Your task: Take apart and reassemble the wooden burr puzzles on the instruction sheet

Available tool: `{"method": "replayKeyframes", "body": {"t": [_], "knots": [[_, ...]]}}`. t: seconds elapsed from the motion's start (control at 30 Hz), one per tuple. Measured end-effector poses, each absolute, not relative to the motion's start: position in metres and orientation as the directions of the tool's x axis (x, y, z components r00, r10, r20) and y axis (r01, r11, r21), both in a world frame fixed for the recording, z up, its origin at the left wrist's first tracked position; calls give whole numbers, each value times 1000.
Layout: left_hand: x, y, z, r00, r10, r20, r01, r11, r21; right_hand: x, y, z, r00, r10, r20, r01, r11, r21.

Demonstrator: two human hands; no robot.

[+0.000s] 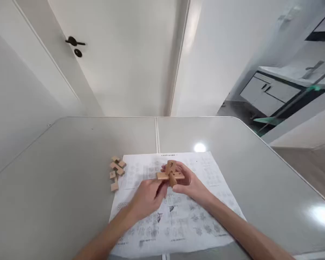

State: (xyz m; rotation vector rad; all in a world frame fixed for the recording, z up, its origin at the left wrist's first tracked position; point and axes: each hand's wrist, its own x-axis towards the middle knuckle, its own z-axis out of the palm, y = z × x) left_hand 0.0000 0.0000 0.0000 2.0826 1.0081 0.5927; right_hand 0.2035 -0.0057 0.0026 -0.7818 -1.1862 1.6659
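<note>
A partly joined wooden puzzle (pixel 171 173), made of crossed light-brown bars, is held above a printed instruction sheet (pixel 203 216). My right hand (pixel 191 184) is wrapped round its right side, fingers closed on it. My left hand (pixel 147 196) pinches the horizontal bar at the puzzle's lower left. Several loose wooden puzzle pieces (pixel 116 171) lie in a small heap on the table, just off the sheet's left edge and apart from both hands.
The grey table (pixel 70 173) has a seam down its middle and a rounded far right corner. A white door with a black handle (pixel 75 42) stands behind it. Cabinets (pixel 271 92) and floor show to the right.
</note>
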Motion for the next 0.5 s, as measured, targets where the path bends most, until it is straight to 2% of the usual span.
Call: {"method": "replayKeyframes", "body": {"t": [0.5], "knots": [[1, -2, 10, 599, 798, 62, 442, -393, 806, 208, -12, 1, -328, 945, 9, -305, -97, -947]]}}
